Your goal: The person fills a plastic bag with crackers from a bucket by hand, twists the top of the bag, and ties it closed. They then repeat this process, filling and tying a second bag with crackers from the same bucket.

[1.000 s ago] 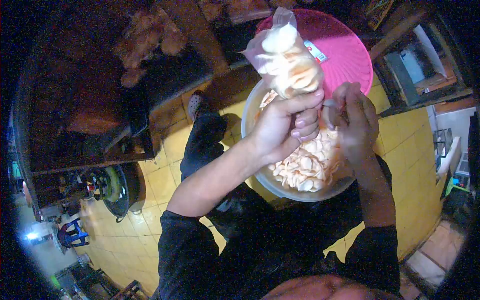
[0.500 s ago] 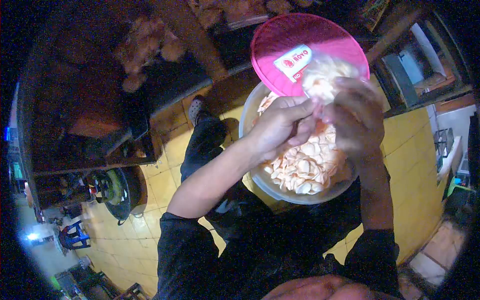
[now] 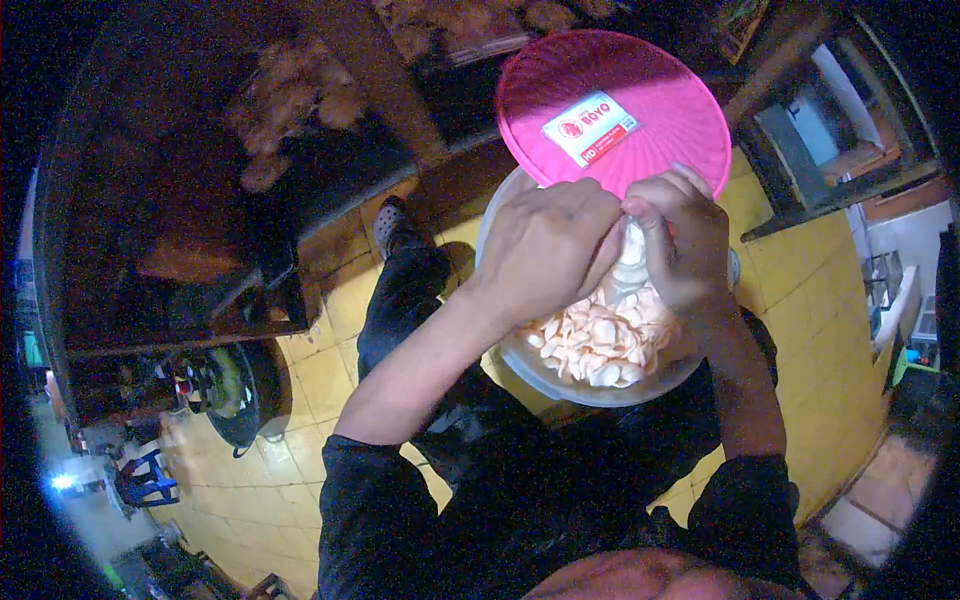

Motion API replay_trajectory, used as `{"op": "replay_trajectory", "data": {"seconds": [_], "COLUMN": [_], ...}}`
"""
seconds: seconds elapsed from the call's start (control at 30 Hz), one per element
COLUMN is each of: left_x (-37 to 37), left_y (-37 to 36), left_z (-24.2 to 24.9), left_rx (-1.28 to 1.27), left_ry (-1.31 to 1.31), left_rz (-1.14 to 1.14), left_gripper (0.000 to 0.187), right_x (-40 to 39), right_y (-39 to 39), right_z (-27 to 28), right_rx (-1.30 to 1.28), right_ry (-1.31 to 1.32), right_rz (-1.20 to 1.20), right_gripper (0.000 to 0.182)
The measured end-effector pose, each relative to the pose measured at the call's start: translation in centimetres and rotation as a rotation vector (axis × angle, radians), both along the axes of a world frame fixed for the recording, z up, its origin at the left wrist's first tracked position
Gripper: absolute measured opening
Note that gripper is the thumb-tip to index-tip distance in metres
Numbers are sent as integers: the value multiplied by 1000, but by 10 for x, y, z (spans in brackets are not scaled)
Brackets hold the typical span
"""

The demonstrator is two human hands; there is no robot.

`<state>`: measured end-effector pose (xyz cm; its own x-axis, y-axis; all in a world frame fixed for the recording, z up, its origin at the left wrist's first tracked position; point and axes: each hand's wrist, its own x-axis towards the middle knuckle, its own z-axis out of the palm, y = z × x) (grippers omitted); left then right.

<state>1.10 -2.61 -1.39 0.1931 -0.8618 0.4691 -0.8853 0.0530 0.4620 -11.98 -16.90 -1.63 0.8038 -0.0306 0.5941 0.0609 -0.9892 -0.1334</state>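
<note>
My left hand (image 3: 555, 235) and my right hand (image 3: 685, 230) are closed together over the tub, fingertips meeting. Between them hangs a small clear plastic bag (image 3: 630, 260) with pale pieces inside; its gathered top is in my fingers, which partly hide it. Below, the translucent round tub (image 3: 590, 398) holds many pale orange-white crackers (image 3: 610, 345), probably prawn crackers. A pink ribbed lid (image 3: 660, 100) with a white and red label (image 3: 590, 128) leans at the tub's far side, behind my hands.
My legs lie on either side of the tub, one clog (image 3: 388, 225) on the yellow tiled floor (image 3: 315, 400). A dark wok-like pan (image 3: 255, 395) stands at left. Dark wooden furniture (image 3: 400, 100) runs along the far side, and a blue stool (image 3: 152, 480) is further left.
The bag has swung down from above my hands, in front of the lid, to below them over the crackers. My right hand has come down and closed beside my left, uncovering the label.
</note>
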Motion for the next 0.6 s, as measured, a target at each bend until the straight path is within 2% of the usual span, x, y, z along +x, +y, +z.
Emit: {"op": "replay_trajectory", "data": {"seconds": [0.07,0.1,0.17,0.2,0.27,0.3,0.37,0.4,0.47,0.5,0.57,0.6], "left_x": [0,0,3,2,0,0,0,-1,-4,-3,0,0], "left_y": [0,0,-3,-4,-7,-9,-11,-13,-17,-20,-25,-25], "left_z": [-1,-1,-1,1,4,4,2,1,-2,-5,-12,-12], "left_rx": [-64,-66,-136,-138,-180,-181,-141,-142,-120,-119,-218,-218], "left_ry": [80,79,154,153,347,346,387,385,429,429,331,329], "left_rz": [-9,-7,-81,-80,-161,-161,-178,-178,-81,-81,-24,-21], "left_gripper": [11,11,12,12,15,15,16,16,16,16,17,17], "right_x": [4,4,2,1,0,0,-2,-1,1,2,5,5], "right_y": [4,6,10,13,18,13,0,-2,-5,-6,-6,-7], "right_z": [-3,0,10,13,16,11,-3,-1,7,11,16,16], "right_rx": [387,385,641,640,1091,1090,876,875,530,531,272,273], "right_ry": [-138,-137,-23,-23,-38,-39,-98,-100,-114,-114,-123,-124], "right_rz": [58,60,-24,-23,-125,-123,-8,-7,-5,-5,-65,-62], "right_gripper": [5,5,10,10,19,19,24,24,23,23,21,21]}}
